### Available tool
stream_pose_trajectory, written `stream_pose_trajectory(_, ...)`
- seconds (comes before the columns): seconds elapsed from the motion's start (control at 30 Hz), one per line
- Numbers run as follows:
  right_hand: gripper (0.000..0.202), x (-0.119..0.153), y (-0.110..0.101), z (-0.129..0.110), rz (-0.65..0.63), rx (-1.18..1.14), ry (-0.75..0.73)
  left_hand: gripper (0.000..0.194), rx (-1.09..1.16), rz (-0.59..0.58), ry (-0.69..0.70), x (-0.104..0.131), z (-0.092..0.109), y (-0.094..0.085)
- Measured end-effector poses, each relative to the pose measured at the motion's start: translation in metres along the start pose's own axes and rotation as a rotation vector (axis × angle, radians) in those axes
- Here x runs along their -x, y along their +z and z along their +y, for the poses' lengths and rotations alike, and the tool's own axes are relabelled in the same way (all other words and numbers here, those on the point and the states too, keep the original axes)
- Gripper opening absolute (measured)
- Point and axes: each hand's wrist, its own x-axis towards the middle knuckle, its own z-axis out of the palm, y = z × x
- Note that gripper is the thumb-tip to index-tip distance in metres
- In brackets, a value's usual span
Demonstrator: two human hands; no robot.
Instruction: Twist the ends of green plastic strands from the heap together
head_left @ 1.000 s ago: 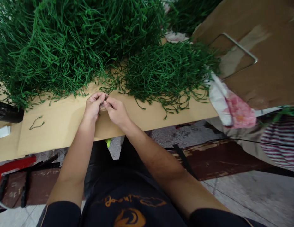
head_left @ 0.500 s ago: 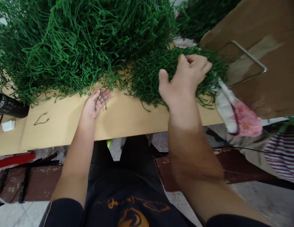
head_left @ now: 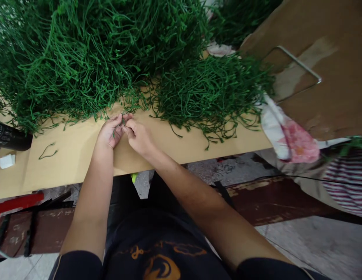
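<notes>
My left hand (head_left: pixel 108 132) is palm up over the front of the tan table board (head_left: pixel 175 149), its thumb and fingers closed on a thin green plastic stem (head_left: pixel 114 133). Against those fingertips my right hand (head_left: pixel 140 137) pinches at the same stem; its tips partly hide the piece. Behind both hands rises a large tangled pile of green plastic stems (head_left: pixel 81 66). A lower heap of the same stems (head_left: pixel 207 91) lies to the right. One loose forked stem (head_left: pixel 48 151) rests on the board to the left.
A black bottle (head_left: pixel 11 136) lies at the left edge beside a white scrap (head_left: pixel 7 161). On the right are a brown cardboard sheet (head_left: pixel 323 101) with a bent metal wire (head_left: pixel 303 67), a flowered cloth (head_left: pixel 301 142) and a person's striped garment (head_left: pixel 347 184).
My right hand has moved left and down from above the right heap to my left hand. My left fingers, spread under the stem before, have curled in around it.
</notes>
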Motion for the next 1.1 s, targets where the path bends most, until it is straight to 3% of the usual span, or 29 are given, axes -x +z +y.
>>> stream_pose_trajectory(0.1, 0.017, 0.011, 0.003, -0.004, 0.005, 0.009, -0.026, 0.024, 0.026, 0.071, 0.016, -0.003, -0.004, 0.001)
stream_pose_trajectory(0.2, 0.017, 0.035, 0.014, -0.018, -0.095, 0.007, -0.204, 0.028, 0.119, 0.193, 0.028, -0.005, -0.003, 0.002)
stream_pose_trajectory(0.27, 0.020, 0.050, 0.016, -0.026, -0.191, 0.000, -0.393, 0.029, 0.164, 0.182, 0.021, -0.005, -0.002, 0.001)
stream_pose_trajectory(0.33, 0.022, 0.056, 0.004, -0.028, -0.195, 0.004, -0.473, 0.024, 0.156, 0.096, 0.001, -0.003, -0.001, -0.001)
stream_pose_trajectory(0.4, 0.021, 0.048, -0.027, -0.018, -0.067, 0.057, -0.389, 0.019, 0.136, 0.039, -0.012, 0.000, 0.000, -0.003)
stream_pose_trajectory(0.57, 0.025, 0.004, -0.137, 0.033, 0.517, 0.509, -0.039, 0.023, 0.119, 0.054, -0.036, 0.004, 0.000, -0.002)
stream_pose_trajectory(0.63, 0.037, -0.002, -0.156, 0.043, 0.680, 0.639, 0.008, 0.022, 0.050, 0.064, -0.008, 0.005, -0.001, 0.003)
stream_pose_trajectory(0.7, 0.039, 0.003, -0.148, 0.041, 0.675, 0.618, -0.041, 0.019, -0.072, 0.087, 0.055, 0.007, -0.005, 0.011)
stream_pose_trajectory(0.77, 0.036, 0.013, -0.117, 0.032, 0.482, 0.439, -0.081, 0.014, -0.269, 0.110, 0.139, 0.011, -0.014, 0.019)
stream_pose_trajectory(0.83, 0.039, 0.021, -0.081, 0.025, 0.223, 0.159, 0.007, 0.010, -0.522, 0.090, 0.265, 0.019, -0.026, 0.026)
stream_pose_trajectory(0.87, 0.041, 0.023, -0.065, 0.024, 0.155, 0.050, 0.065, 0.009, -0.650, 0.056, 0.340, 0.024, -0.032, 0.029)
stream_pose_trajectory(0.97, 0.043, 0.019, -0.038, 0.030, 0.144, -0.177, 0.156, 0.013, -0.928, -0.062, 0.488, 0.043, -0.047, 0.031)
stream_pose_trajectory(1.1, 0.039, 0.013, -0.039, 0.046, 0.132, -0.412, 0.099, 0.022, -0.994, -0.071, 0.504, 0.062, -0.043, 0.028)
